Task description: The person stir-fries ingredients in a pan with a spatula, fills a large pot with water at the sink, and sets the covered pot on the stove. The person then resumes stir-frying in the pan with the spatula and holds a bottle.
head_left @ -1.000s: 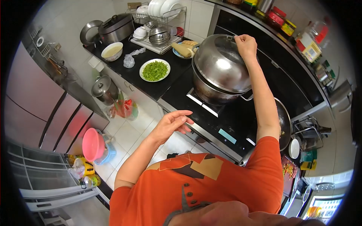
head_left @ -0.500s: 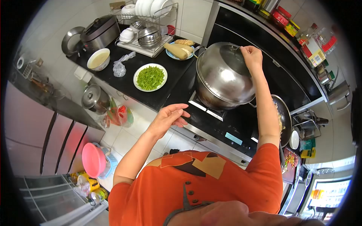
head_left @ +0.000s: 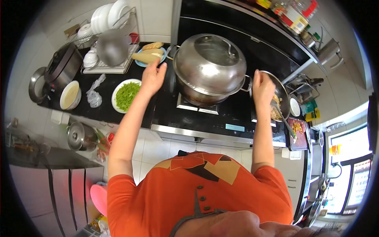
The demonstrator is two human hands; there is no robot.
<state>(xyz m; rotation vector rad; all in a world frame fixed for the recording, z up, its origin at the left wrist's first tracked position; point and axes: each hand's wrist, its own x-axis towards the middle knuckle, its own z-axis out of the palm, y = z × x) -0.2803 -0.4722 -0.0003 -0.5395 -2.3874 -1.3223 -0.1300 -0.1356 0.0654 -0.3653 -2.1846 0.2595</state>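
Note:
A large steel pot (head_left: 201, 93) stands on the stove burner, with a domed lid (head_left: 211, 71) on it. The lid has a dark glass centre and a loop handle (head_left: 231, 51). Left of the pot, my left hand (head_left: 153, 79) is raised with nothing in it, thumb and fingers apart. It is close to a blue-rimmed plate (head_left: 138, 63) of pale, long food pieces and partly overlaps it in view. My right hand (head_left: 262, 89) is up beside the pot's right side handle (head_left: 248, 83), its fingers partly bent and holding nothing I can see. Whether it touches that handle, I cannot tell.
Behind my right hand sits a wok (head_left: 281, 93) with food and a spatula. A plate of chopped greens (head_left: 114, 98), a bowl of pale liquid (head_left: 75, 103) and a dish rack (head_left: 132, 23) are at left. A cutting board (head_left: 299, 142) lies at right.
My right hand has let go of the lid handle and come down to the pot's right side. My left hand has risen to the pot's left. The view has shifted rightward.

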